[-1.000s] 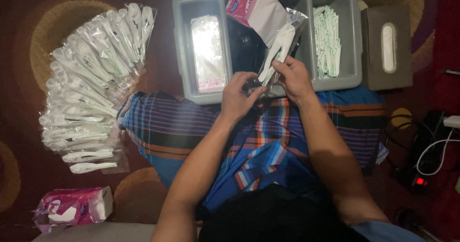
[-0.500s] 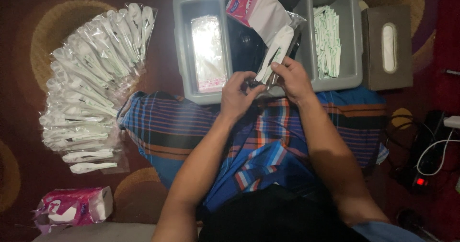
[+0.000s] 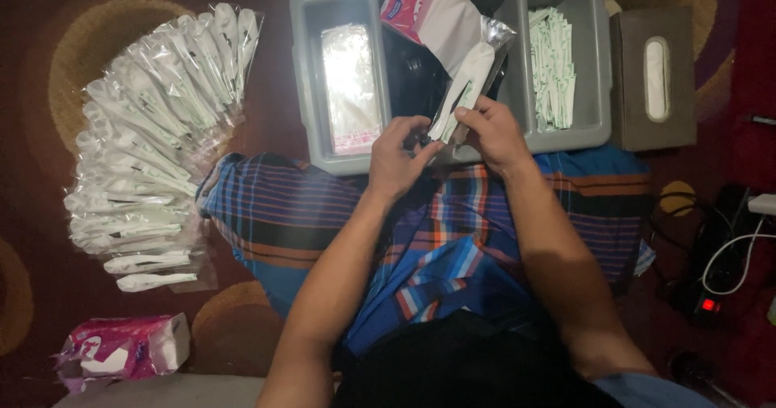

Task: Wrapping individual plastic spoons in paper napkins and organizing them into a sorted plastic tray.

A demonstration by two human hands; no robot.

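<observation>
Packets around your grey tray

A pink-and-white soft tissue packet (image 3: 420,8) leans over the tray's middle; another pink-and-white tissue packet (image 3: 121,350) lies lower left; clear cellophane sleeves (image 3: 349,84) fill the left compartment.

Tissue pack (image 3: 416,0) cropped above; middle compartment (image 3: 408,60) too dark.

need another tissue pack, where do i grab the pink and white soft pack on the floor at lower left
Grip the pink and white soft tissue pack across its narrow middle, coming from above. It lies flat on the dark red patterned carpet, long sides clear; both hands are busy at the grey tray.
</observation>
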